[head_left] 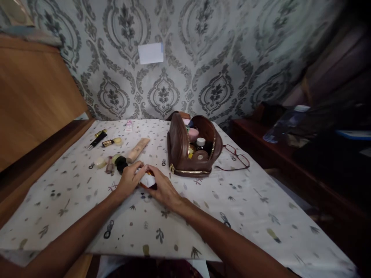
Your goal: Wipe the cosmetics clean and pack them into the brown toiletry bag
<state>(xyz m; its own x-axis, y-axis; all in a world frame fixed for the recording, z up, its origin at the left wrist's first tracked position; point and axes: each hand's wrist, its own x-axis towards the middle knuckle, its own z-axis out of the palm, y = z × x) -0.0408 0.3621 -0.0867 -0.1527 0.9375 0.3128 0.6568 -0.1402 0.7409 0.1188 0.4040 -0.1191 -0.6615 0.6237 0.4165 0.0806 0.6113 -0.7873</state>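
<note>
A small amber bottle point(148, 180) with a white label lies on its side between my two hands, just above the tablecloth. My left hand point(129, 178) is closed at its upper left end, fingers partly covering it. From the right, my right hand point(164, 187) wraps round the other side. Close by my left hand are a dark round lid or jar point(121, 165), a small pinkish bottle point(109, 166), a pale round jar point(100, 162) and a beige squeeze tube point(138, 150). Beyond my right hand stands an open brown cosmetic bag point(179, 154) holding several items, including a white-capped bottle point(200, 143).
Farther left lie a black tube point(98, 139), a gold-and-black lipstick-like tube point(108, 143) and a small pink item point(129, 125). Red-framed glasses point(242, 160) rest right of the bag. A clear plastic bottle point(285, 123) is off the table's right side. A wooden panel point(37, 92) borders the left.
</note>
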